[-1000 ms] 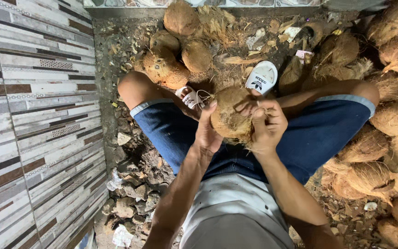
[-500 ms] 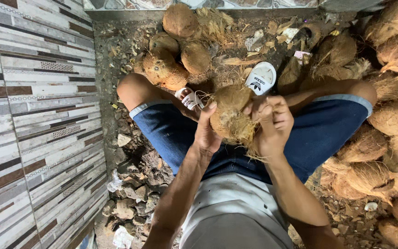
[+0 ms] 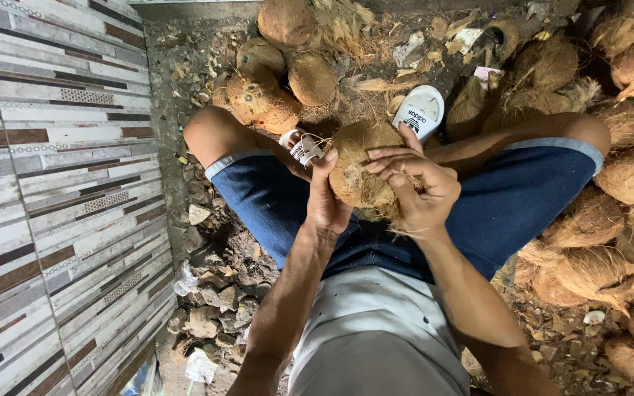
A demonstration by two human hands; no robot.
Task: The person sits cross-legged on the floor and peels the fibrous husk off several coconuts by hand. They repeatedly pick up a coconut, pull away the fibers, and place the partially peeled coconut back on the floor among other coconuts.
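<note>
Since the earlier frame our right hand (image 3: 416, 187) has shifted over the top of the coconut (image 3: 361, 172), its fingers (image 3: 390, 158) now spread across the husk instead of bunched at its right side, while our left hand (image 3: 326, 202) has stayed pressed flat against the coconut's left face. Both hands are clamped on the coconut, which sits at frame centre, above our lap between the knees of the blue shorts (image 3: 273, 202).

We judge the step to be pulling loose fibre off the husk. To do it well, we would keep the left palm braced as an anchor, pinch a strand close to its root with the right fingertips, and peel along the grain towards the body instead of tugging sideways.

Room is tight. A tiled wall (image 3: 45, 191) closes the left of the frame, with husk scraps (image 3: 218, 293) heaped at its foot. Piled coconuts (image 3: 625, 213) crowd the right edge, and husked ones (image 3: 288, 73) lie at upper centre beyond the white sandals (image 3: 420, 110). Open space lies mostly above the lap, so short, close pulls suit best.
</note>
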